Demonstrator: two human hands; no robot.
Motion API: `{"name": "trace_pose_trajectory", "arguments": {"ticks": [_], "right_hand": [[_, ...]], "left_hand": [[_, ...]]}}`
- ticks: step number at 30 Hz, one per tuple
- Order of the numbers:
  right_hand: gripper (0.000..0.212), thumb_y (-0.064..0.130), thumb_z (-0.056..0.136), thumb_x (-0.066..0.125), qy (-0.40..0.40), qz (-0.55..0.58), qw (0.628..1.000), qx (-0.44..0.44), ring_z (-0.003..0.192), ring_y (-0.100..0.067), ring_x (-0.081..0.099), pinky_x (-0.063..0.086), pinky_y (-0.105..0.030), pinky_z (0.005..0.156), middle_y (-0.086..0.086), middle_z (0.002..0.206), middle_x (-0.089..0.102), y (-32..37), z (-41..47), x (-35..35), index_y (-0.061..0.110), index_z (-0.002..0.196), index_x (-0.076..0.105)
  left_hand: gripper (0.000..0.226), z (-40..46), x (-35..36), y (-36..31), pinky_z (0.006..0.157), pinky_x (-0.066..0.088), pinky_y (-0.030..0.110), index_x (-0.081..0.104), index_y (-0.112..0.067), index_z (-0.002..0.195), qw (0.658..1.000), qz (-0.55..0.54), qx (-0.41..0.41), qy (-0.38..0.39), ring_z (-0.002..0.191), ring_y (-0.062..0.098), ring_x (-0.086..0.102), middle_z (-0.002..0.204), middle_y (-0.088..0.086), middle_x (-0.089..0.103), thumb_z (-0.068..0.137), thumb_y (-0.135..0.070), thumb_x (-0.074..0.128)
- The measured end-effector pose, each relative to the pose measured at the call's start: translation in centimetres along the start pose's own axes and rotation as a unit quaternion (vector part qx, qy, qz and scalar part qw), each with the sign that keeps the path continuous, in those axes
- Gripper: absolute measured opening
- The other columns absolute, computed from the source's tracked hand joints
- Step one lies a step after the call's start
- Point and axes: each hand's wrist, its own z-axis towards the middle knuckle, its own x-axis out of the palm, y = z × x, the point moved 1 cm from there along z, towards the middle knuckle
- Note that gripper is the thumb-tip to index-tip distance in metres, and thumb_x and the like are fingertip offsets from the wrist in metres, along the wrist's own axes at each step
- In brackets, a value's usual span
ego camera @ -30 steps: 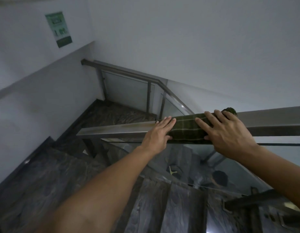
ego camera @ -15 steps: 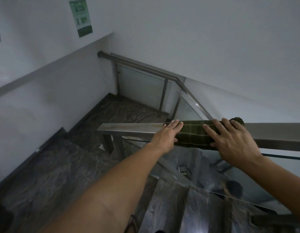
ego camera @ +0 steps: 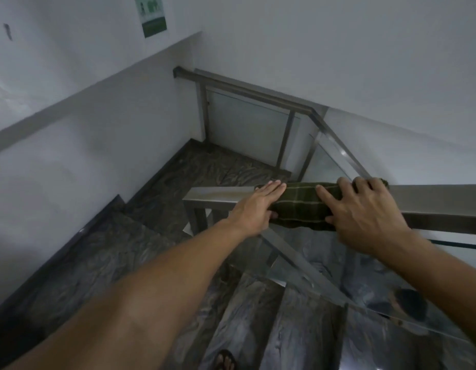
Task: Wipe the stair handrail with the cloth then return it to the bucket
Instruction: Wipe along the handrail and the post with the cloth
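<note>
A dark green checked cloth (ego camera: 301, 204) is draped over the flat steel handrail (ego camera: 218, 194), close to the rail's left end. My left hand (ego camera: 257, 209) presses flat on the cloth's left edge, thumb tucked under the rail. My right hand (ego camera: 362, 212) lies spread over the cloth's right part, fingers curled over the far side of the rail. The rail runs on to the right (ego camera: 440, 196) past my right hand. No bucket is in view.
Dark marbled stairs (ego camera: 258, 311) descend below me to a landing (ego camera: 205, 169). A second steel rail with glass panels (ego camera: 247, 124) borders the lower flight. White walls stand left and ahead, with a green poster (ego camera: 152, 16) up high. A sandalled foot (ego camera: 225, 360) shows at the bottom.
Both hands have slid the cloth leftward along the handrail, toward the rail's left end. The view has swung so more of the stairs and landing show.
</note>
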Motion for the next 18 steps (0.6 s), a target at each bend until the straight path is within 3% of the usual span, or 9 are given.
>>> {"name": "trace_pose_trajectory", "arguments": {"ticks": [11, 18], "right_hand": [[0.067, 0.054, 0.093, 0.022, 0.051, -0.025, 0.998, -0.008, 0.123, -0.037, 0.044, 0.033, -0.05, 0.104, -0.022, 0.142, 0.037, 5.7, 4.5, 0.2, 0.019, 0.148, 0.004], [0.068, 0.052, 0.093, 0.021, 0.024, -0.021, 0.999, 0.008, 0.127, -0.036, 0.04, 0.03, -0.051, 0.108, -0.021, 0.145, 0.034, 10.2, 7.7, 1.0, 0.019, 0.149, 0.003]], "left_hand": [[0.07, -1.4, 0.5, 7.7, 0.121, 0.012, 0.041, 0.019, -0.018, 0.15, 1.0, -0.003, 0.031, 0.001, 0.148, 0.015, 0.01, 0.16, 0.002, 0.017, 0.091, -0.012, 0.055], [0.069, -2.2, 0.7, 13.2, 0.122, 0.01, 0.038, 0.018, -0.015, 0.15, 0.998, -0.008, 0.049, -0.029, 0.148, 0.017, 0.011, 0.159, 0.004, 0.019, 0.091, -0.012, 0.055]]}}
